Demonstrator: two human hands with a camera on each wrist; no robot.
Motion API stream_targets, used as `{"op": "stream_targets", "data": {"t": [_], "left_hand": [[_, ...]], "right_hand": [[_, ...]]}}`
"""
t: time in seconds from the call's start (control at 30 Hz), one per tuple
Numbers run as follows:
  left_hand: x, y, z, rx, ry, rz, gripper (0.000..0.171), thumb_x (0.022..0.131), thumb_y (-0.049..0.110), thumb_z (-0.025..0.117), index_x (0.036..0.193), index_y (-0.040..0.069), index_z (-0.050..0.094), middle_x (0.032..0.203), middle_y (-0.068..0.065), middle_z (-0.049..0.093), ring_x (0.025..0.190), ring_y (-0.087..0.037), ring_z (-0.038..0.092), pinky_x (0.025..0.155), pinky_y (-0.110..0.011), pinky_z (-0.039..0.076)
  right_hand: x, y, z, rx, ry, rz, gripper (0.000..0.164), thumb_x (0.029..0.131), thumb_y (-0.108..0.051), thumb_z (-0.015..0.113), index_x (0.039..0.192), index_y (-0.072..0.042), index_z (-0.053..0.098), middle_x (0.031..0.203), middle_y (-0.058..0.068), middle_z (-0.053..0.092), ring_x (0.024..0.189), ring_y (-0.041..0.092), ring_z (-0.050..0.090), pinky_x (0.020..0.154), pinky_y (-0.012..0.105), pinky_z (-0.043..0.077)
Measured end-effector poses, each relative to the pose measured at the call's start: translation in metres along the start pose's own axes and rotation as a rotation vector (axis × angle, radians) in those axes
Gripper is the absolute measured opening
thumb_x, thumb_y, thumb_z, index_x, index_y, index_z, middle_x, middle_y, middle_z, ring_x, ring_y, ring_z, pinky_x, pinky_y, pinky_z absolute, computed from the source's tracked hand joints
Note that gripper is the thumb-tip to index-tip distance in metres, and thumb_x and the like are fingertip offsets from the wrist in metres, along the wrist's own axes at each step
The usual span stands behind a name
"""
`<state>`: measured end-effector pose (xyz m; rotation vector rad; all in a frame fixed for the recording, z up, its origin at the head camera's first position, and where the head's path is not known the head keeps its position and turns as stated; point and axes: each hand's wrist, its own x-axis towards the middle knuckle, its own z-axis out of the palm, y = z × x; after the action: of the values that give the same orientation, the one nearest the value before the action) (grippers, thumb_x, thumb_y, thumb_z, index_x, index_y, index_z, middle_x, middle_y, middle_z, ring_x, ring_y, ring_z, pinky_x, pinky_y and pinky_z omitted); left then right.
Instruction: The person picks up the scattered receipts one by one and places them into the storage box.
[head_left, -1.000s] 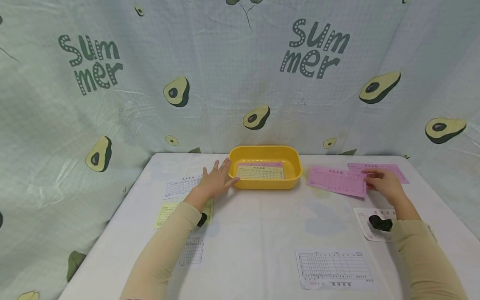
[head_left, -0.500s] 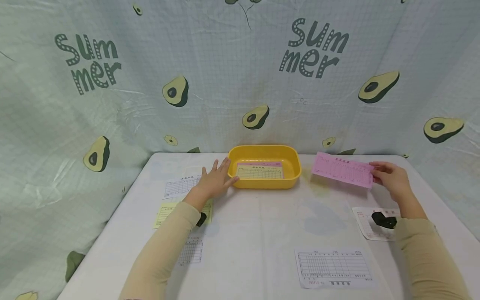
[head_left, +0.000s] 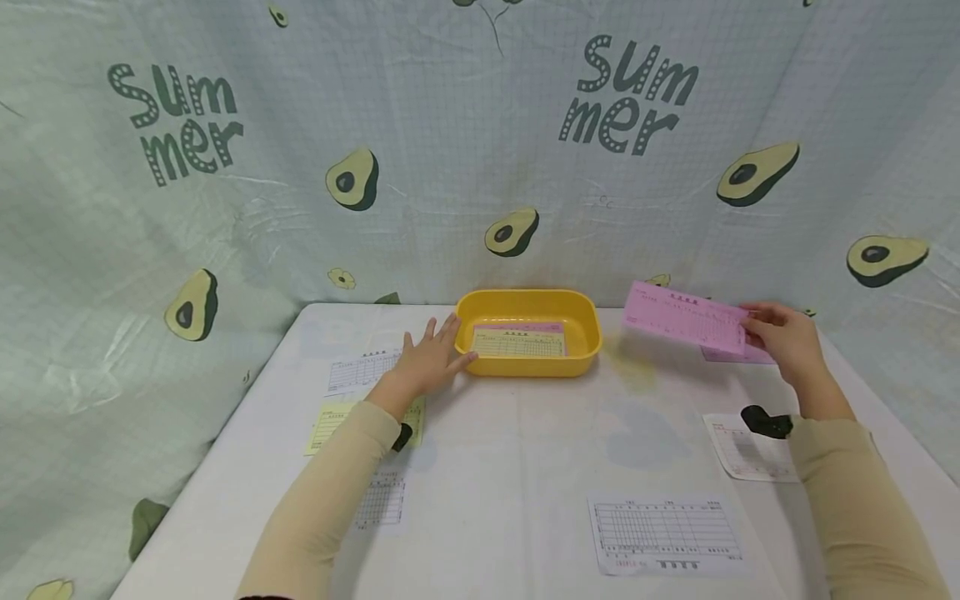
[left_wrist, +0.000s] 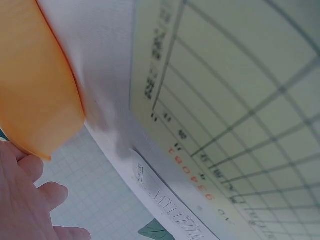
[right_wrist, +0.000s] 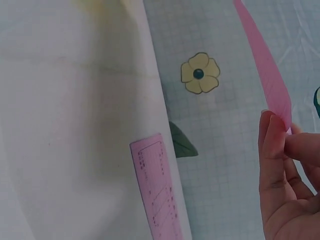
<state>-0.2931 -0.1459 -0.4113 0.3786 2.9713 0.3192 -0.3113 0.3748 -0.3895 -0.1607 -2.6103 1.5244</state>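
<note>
Paper slip (head_left: pixel 678 315), pink and printed with a form, is clamped at its right end between the thumb and fingers of the right hand (head_left: pixel 783 342), raised off the desk (head_left: pixel 510 467) to the right of a yellow tray (head_left: pixel 525 367). The right-wrist view shows it nearly edge-on. A second pink slip (head_left: pixel 750 356) lies on the desk below, partly hidden by the raised one in the head view.

The left hand (head_left: pixel 429 363) is well apart from the right, its fingers spread at the tray's left end, with fingertips on the rim; it grips nothing. Inside the tray, a yellow form (head_left: pixel 517 343) lies over a pink form (head_left: pixel 551 327), only an edge of which shows.

A white sheet (head_left: pixel 360 375) lies left of the tray, partly behind the left hand. Nearer, a pale yellow sheet (head_left: pixel 330 423) passes under the left forearm, and a white grid sheet (head_left: pixel 384 502) shows beside the sleeve. On the right, a white form with red print (head_left: pixel 750 454) lies partly under the right forearm, and a larger white form (head_left: pixel 667 533) lies nearer the front, its print upside down. Behind the desk hangs a cloth (head_left: pixel 450 125) printed with avocados.
</note>
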Motion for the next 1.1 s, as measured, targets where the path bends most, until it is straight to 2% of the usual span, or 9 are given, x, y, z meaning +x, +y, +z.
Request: {"op": "stream_targets", "data": {"t": [0.17, 0.27, 0.47, 0.7, 0.93, 1.1], "left_hand": [[0.0, -0.001, 0.001, -0.003, 0.007, 0.008, 0.086, 0.106, 0.062, 0.036, 0.165, 0.007, 0.007, 0.172, -0.007, 0.004, 0.156, -0.039, 0.003, 0.116, -0.072, 0.004], [0.0, -0.001, 0.0, -0.009, 0.008, 0.009, 0.086, 0.106, 0.061, 0.037, 0.165, 0.006, 0.007, 0.172, -0.008, 0.004, 0.156, -0.039, 0.003, 0.116, -0.073, 0.004], [-0.001, 0.0, -0.001, 0.001, -0.001, 0.003, 0.087, 0.106, 0.062, 0.037, 0.165, 0.007, 0.006, 0.172, -0.008, 0.004, 0.156, -0.039, 0.003, 0.116, -0.072, 0.005], [-0.003, 0.002, -0.001, -0.004, -0.004, -0.001, 0.086, 0.106, 0.061, 0.037, 0.165, 0.007, 0.006, 0.172, -0.007, 0.004, 0.156, -0.039, 0.002, 0.116, -0.072, 0.005], [-0.003, 0.003, -0.002, -0.012, 0.002, -0.003, 0.085, 0.106, 0.059, 0.039, 0.165, 0.007, 0.008, 0.172, -0.007, 0.004, 0.156, -0.039, 0.003, 0.116, -0.073, 0.006], [-0.003, 0.003, -0.002, -0.013, 0.0, -0.01, 0.085, 0.106, 0.059, 0.04, 0.165, 0.007, 0.007, 0.172, -0.007, 0.004, 0.156, -0.039, 0.003, 0.116, -0.072, 0.005]], "right_hand": [[0.001, -0.01, 0.003, 0.057, -0.005, -0.009, 0.045, 0.108, -0.017, 0.051, 0.146, 0.007, 0.046, 0.107, -0.007, 0.059, 0.083, -0.003, 0.058, 0.073, 0.013, 0.054], [0.001, -0.015, 0.008, 0.115, -0.001, -0.019, 0.041, 0.107, -0.014, 0.053, 0.143, 0.006, 0.048, 0.096, -0.018, 0.057, 0.081, -0.004, 0.059, 0.073, 0.013, 0.054], [0.002, -0.021, 0.019, 0.137, -0.016, -0.017, 0.044, 0.108, -0.015, 0.053, 0.146, 0.005, 0.046, 0.103, -0.012, 0.056, 0.084, -0.003, 0.059, 0.074, 0.013, 0.054], [0.006, -0.029, 0.036, 0.178, -0.058, -0.057, 0.043, 0.107, -0.013, 0.054, 0.144, 0.008, 0.048, 0.098, -0.017, 0.059, 0.084, -0.003, 0.059, 0.074, 0.012, 0.053], [0.009, -0.039, 0.057, 0.151, -0.109, -0.074, 0.046, 0.108, -0.016, 0.054, 0.147, 0.007, 0.046, 0.112, -0.002, 0.055, 0.088, -0.002, 0.058, 0.078, 0.011, 0.052], [0.012, -0.044, 0.077, 0.226, -0.154, -0.111, 0.044, 0.105, -0.006, 0.056, 0.144, 0.013, 0.046, 0.1, -0.011, 0.06, 0.084, -0.003, 0.06, 0.076, 0.013, 0.054]]}}
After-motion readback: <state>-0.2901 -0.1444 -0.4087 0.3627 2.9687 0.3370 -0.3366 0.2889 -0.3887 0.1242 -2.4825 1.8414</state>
